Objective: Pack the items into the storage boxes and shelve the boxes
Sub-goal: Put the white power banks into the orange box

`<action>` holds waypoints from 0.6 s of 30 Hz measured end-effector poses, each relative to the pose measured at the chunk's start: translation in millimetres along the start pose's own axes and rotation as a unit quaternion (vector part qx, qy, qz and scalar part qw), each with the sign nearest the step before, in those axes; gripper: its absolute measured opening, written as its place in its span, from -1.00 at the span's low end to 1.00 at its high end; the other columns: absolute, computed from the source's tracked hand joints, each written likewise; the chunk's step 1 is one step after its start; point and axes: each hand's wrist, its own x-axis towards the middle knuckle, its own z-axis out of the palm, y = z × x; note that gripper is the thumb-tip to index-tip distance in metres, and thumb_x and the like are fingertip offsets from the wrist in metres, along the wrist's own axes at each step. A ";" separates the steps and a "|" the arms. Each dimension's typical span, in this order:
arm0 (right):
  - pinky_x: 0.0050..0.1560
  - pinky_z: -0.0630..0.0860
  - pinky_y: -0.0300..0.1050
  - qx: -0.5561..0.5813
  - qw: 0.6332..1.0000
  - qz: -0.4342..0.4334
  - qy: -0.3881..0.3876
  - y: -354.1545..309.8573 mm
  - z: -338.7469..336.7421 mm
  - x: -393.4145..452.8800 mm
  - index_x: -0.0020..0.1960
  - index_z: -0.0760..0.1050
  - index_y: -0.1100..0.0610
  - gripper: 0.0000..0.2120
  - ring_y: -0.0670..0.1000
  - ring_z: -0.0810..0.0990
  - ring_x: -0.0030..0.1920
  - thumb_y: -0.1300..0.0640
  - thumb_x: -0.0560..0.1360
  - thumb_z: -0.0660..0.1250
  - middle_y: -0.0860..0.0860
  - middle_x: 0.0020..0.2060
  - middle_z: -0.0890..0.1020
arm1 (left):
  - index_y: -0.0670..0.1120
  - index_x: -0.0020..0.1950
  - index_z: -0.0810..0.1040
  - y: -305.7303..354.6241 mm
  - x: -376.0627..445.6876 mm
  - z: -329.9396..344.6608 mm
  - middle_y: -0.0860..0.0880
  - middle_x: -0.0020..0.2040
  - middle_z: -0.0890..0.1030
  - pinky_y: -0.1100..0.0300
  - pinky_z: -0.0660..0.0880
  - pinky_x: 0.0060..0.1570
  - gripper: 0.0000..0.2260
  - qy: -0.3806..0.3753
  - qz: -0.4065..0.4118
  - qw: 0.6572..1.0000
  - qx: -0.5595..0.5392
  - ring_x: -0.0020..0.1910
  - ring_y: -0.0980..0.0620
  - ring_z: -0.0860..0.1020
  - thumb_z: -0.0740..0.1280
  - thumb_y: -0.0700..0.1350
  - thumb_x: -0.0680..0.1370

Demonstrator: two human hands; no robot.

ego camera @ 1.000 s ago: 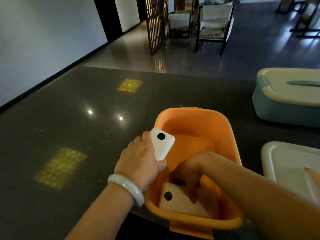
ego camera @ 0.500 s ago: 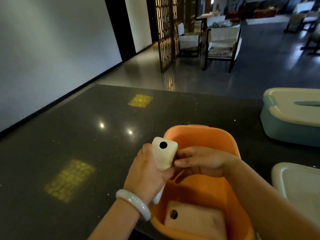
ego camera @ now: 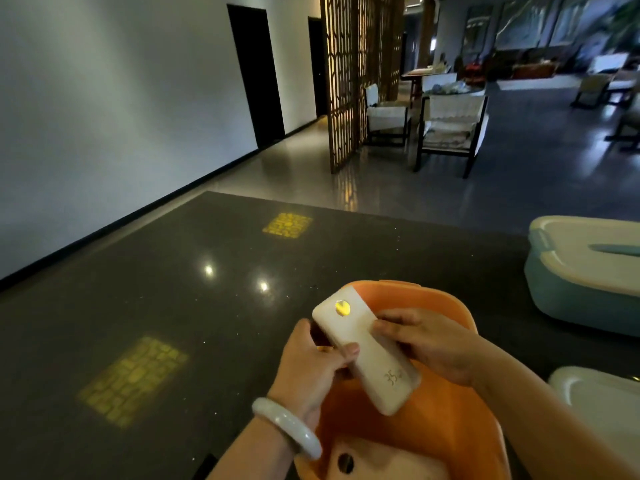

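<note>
Two hands hold one white block [ego camera: 367,355] above the open orange box [ego camera: 433,434], which sits at the near edge of the dark stone counter [ego camera: 166,292]. From the head camera, the left hand [ego camera: 311,372] grips the block's left edge, thumb curled over its top face; the right hand [ego camera: 429,344] pinches the opposite edge with curled fingers. The block tilts, its end with the round hole toward 11 o'clock, its other end low over the box's middle. A second white block [ego camera: 381,462] with a hole lies flat on the box floor at 6 o'clock. A pale bangle [ego camera: 287,427] circles the left wrist. At 3 o'clock stands a lidded teal box [ego camera: 581,271], well apart from the orange one; a white-lidded box [ego camera: 602,407] sits near its right wall at 4 o'clock. Bare counter runs from 9 to 12 o'clock up to the far edge, with floor and chairs [ego camera: 446,129] beyond.
</note>
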 end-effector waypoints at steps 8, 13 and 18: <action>0.11 0.56 -0.02 -0.092 0.990 0.107 -0.033 10.0 -18.1 2.8 0.15 0.59 -0.01 -0.65 -0.05 0.64 0.05 -0.10 0.41 0.40 -0.09 0.01 0.68 | 0.14 0.36 0.31 -17.4 9.0 -21.3 0.15 0.23 0.43 0.05 0.46 0.19 -0.56 0.067 0.101 0.959 0.256 0.19 0.15 0.45 0.28 0.19 0.51; -0.01 0.52 -0.15 -0.210 0.956 0.180 -0.103 22.6 -9.7 9.0 0.10 0.57 -0.06 -0.77 -0.11 0.64 -0.01 -0.07 0.47 0.38 -0.11 -0.01 0.66 | 0.16 0.42 0.28 -39.0 19.8 -27.5 0.26 0.21 0.42 0.34 0.37 0.05 -0.58 -0.003 0.077 0.930 0.358 0.02 0.39 0.42 0.04 0.22 0.58; -0.03 0.45 -0.23 -0.303 0.914 0.195 -0.189 26.7 -2.1 8.5 0.17 0.51 -0.17 -0.74 -0.15 0.57 0.05 -0.10 0.49 0.34 -0.17 0.05 0.60 | 0.20 0.43 0.22 -45.5 22.2 -24.9 0.33 -0.14 0.36 0.51 0.33 -0.36 -0.62 0.000 0.043 0.934 0.355 -0.26 0.58 0.39 -0.03 0.18 0.62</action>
